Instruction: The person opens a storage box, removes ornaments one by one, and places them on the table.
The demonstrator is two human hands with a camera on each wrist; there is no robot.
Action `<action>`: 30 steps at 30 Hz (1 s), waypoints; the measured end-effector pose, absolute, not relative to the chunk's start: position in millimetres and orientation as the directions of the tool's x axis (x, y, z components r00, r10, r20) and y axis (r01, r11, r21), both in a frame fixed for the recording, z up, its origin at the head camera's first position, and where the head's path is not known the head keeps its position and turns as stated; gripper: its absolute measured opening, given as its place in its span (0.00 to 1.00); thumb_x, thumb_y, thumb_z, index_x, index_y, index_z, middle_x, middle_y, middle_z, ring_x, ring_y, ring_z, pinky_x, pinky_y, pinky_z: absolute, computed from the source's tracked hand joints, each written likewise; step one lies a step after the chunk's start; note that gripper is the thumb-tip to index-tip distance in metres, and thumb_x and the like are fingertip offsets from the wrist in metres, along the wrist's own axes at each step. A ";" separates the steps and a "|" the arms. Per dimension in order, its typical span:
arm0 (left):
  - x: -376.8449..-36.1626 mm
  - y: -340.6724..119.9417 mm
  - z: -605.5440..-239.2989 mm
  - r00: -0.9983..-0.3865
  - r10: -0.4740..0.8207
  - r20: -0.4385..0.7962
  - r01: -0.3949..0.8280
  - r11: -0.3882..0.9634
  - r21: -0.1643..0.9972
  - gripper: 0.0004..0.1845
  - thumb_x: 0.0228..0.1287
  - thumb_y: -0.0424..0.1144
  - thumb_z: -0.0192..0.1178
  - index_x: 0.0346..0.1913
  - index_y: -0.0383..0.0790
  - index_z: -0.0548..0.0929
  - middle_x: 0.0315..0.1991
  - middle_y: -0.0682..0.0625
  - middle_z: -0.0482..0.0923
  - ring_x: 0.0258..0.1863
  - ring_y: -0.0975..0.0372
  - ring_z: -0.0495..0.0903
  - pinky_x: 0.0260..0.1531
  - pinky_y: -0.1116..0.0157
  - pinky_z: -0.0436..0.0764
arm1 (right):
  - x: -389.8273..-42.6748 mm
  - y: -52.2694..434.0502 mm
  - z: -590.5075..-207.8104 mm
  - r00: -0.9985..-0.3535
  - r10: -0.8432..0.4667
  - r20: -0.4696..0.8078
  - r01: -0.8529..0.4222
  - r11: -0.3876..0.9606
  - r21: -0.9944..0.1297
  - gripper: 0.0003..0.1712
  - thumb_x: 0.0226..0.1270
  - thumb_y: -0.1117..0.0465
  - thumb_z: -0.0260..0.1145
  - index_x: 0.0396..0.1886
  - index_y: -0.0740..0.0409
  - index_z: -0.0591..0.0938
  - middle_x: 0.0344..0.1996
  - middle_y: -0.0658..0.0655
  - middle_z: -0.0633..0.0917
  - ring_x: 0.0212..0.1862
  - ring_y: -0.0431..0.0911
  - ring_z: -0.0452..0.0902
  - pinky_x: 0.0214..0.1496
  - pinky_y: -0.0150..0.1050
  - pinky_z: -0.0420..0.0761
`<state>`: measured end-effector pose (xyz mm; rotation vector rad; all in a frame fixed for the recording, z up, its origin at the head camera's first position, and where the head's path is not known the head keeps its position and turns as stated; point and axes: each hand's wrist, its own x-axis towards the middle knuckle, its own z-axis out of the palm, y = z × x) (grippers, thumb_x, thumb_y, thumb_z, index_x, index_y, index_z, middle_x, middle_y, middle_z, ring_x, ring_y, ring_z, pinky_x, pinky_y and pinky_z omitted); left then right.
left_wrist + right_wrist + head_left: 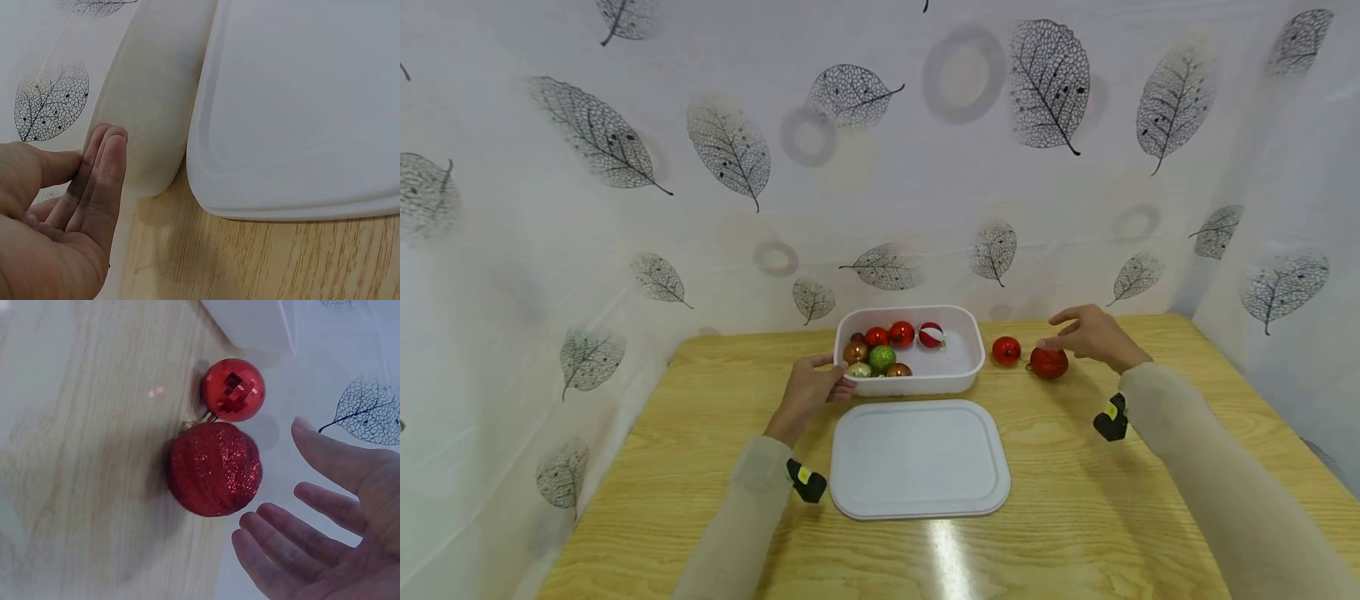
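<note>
A white plastic box (958, 373) stands on the wooden table and holds several bauble ornaments (887, 346) in red, green, gold and red-and-white. My left hand (811, 390) rests with straight fingers (103, 172) against the box's left end (150, 106). The box's flat white lid (919, 458) lies in front of it (300, 106). To the right of the box sit a glittery red bauble (1048, 363) (214, 469) and a smaller faceted red bauble (1006, 350) (233, 389). My right hand (1086, 333) hovers open just over the glittery one, fingers (294, 534) spread and apart from it.
The wooden table (1075, 517) is closed in on three sides by a white leaf-patterned curtain (880, 167). Bare wood lies to the right and in front of the lid.
</note>
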<state>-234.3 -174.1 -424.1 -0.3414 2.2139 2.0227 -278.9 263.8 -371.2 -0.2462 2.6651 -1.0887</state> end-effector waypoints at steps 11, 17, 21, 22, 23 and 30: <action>-235.3 -174.4 -423.6 -0.967 -0.081 -0.243 -0.250 0.088 0.964 0.21 0.76 0.34 0.59 0.66 0.27 0.74 0.31 0.39 0.87 0.25 0.60 0.87 0.34 0.62 0.91 | -288.7 230.6 -350.2 -0.954 -0.271 -0.125 -0.119 0.729 -0.675 0.39 0.69 0.49 0.71 0.68 0.72 0.71 0.59 0.80 0.76 0.54 0.68 0.79 0.55 0.58 0.85; -235.9 -174.0 -424.6 -0.964 -0.083 -0.251 -0.258 0.085 0.962 0.21 0.75 0.35 0.59 0.65 0.27 0.75 0.32 0.39 0.87 0.25 0.60 0.88 0.37 0.60 0.91 | -291.3 209.5 -343.8 -0.952 -0.282 -0.119 -0.124 0.712 -0.691 0.37 0.69 0.51 0.72 0.67 0.72 0.72 0.59 0.78 0.78 0.55 0.68 0.80 0.57 0.57 0.85; -235.5 -173.6 -423.8 -0.964 -0.085 -0.253 -0.260 0.087 0.962 0.21 0.76 0.35 0.59 0.66 0.28 0.75 0.32 0.39 0.87 0.25 0.60 0.88 0.39 0.58 0.91 | -292.9 194.1 -342.8 -0.950 -0.296 -0.102 -0.141 0.695 -0.705 0.34 0.69 0.55 0.71 0.66 0.73 0.73 0.59 0.78 0.78 0.56 0.67 0.80 0.56 0.56 0.85; -235.3 -173.7 -423.7 -0.964 -0.083 -0.252 -0.259 0.086 0.962 0.21 0.76 0.35 0.59 0.66 0.27 0.74 0.32 0.39 0.87 0.25 0.60 0.88 0.39 0.58 0.91 | -293.3 190.4 -343.0 -0.949 -0.299 -0.098 -0.146 0.694 -0.706 0.34 0.69 0.56 0.71 0.66 0.73 0.73 0.59 0.77 0.78 0.55 0.67 0.80 0.56 0.56 0.86; -235.2 -173.7 -423.5 -0.964 -0.083 -0.251 -0.258 0.085 0.962 0.21 0.76 0.34 0.59 0.66 0.27 0.74 0.31 0.39 0.87 0.25 0.61 0.87 0.39 0.58 0.91 | -293.8 186.7 -343.3 -0.949 -0.303 -0.091 -0.153 0.691 -0.706 0.34 0.69 0.56 0.71 0.66 0.73 0.74 0.58 0.77 0.78 0.55 0.67 0.80 0.55 0.55 0.86; -235.7 -174.7 -425.6 -0.966 -0.082 -0.247 -0.253 0.074 0.965 0.21 0.76 0.33 0.59 0.66 0.26 0.74 0.30 0.40 0.87 0.24 0.61 0.87 0.37 0.60 0.91 | -299.4 158.8 -348.9 -0.947 -0.306 -0.094 -0.147 0.676 -0.722 0.34 0.67 0.56 0.73 0.65 0.72 0.75 0.57 0.74 0.81 0.54 0.64 0.82 0.57 0.55 0.85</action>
